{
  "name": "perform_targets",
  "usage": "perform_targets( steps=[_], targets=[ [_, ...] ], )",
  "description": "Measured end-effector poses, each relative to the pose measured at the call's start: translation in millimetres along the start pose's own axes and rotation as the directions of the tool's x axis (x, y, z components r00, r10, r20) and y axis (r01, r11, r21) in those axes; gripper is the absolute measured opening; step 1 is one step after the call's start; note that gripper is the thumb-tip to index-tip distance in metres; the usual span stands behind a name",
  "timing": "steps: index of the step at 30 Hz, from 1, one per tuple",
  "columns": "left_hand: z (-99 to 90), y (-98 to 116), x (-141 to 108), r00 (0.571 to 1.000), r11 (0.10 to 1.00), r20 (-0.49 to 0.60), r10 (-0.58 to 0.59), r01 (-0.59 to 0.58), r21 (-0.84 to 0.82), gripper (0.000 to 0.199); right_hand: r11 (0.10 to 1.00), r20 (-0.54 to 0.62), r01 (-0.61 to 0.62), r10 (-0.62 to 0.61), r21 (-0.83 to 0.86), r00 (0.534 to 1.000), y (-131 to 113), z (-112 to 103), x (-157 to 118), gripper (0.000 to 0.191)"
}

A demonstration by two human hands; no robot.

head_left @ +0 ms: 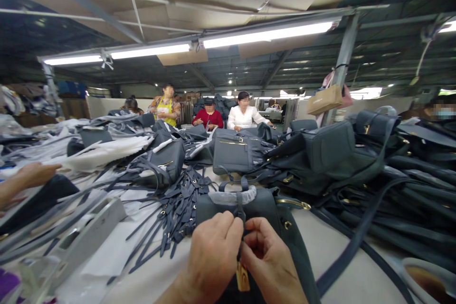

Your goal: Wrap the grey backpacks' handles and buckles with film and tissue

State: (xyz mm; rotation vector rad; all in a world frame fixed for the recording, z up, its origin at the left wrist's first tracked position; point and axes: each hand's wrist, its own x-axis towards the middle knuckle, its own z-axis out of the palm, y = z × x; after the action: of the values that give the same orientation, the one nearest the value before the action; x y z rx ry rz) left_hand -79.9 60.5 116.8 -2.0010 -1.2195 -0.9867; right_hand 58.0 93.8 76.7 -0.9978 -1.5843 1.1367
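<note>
A dark blue-grey bag (265, 202) lies on the table right in front of me, its top handle wrapped in clear plastic. My left hand (215, 249) and my right hand (269, 259) meet over its front, both with fingers pinched around a narrow dark strap (240, 211). Most of what sits between the fingertips is hidden. Just below them hangs a gold-coloured tag or clasp (242, 278). A gold zipper (294, 203) and a small gold ring (287, 224) show on the bag's right side.
Left of the bag lies a heap of dark strap pieces (183, 204). Finished-looking bags (233, 152) and a larger pile (331, 152) stand behind. Another person's hand (33, 175) reaches in at left. A cup of brown liquid (427, 278) stands front right. Several people sit or stand beyond.
</note>
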Motion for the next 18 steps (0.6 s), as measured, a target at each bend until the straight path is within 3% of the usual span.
perform_targets(
  steps=[3, 6, 8, 11, 14, 16, 18],
  targets=[
    [4.6, 1, 5, 0.993, 0.991, 0.013, -0.115, 0.115, -0.072, 0.026, 0.996, -0.052, 0.017, -0.012, 0.085, 0.999, 4, 7, -12, 0.030],
    [11.2, 1, 1, 0.966, 0.948, 0.088, -0.242, 0.255, -0.192, 0.022, 0.995, -0.174, 0.092, -0.086, 0.031, 0.981, 10, 15, -23, 0.030],
    [15.1, 1, -6, 0.972, 0.956, 0.085, -0.218, 0.230, -0.180, 0.023, 0.996, -0.185, 0.083, -0.083, -0.007, 0.979, 12, 16, -24, 0.023],
    [15.5, 2, -14, 0.995, 0.991, 0.028, -0.100, 0.102, -0.083, 0.027, 0.999, -0.068, 0.037, -0.038, -0.020, 0.997, 6, 10, -16, 0.017],
    [10.7, 0, -11, 1.000, 1.000, 0.002, -0.012, 0.012, -0.019, 0.026, 0.985, -0.022, 0.119, -0.123, -0.125, 0.992, -5, 7, -11, 0.016],
    [8.9, -4, -4, 1.000, 1.000, -0.021, -0.014, 0.014, -0.008, 0.027, 0.951, -0.058, 0.219, -0.236, -0.217, 0.970, -6, 14, -16, 0.016],
    [9.6, -9, 2, 0.993, 0.992, -0.033, -0.112, 0.110, -0.057, 0.027, 0.940, -0.072, 0.239, -0.263, -0.244, 0.962, 2, 26, -25, 0.018]
  ],
)
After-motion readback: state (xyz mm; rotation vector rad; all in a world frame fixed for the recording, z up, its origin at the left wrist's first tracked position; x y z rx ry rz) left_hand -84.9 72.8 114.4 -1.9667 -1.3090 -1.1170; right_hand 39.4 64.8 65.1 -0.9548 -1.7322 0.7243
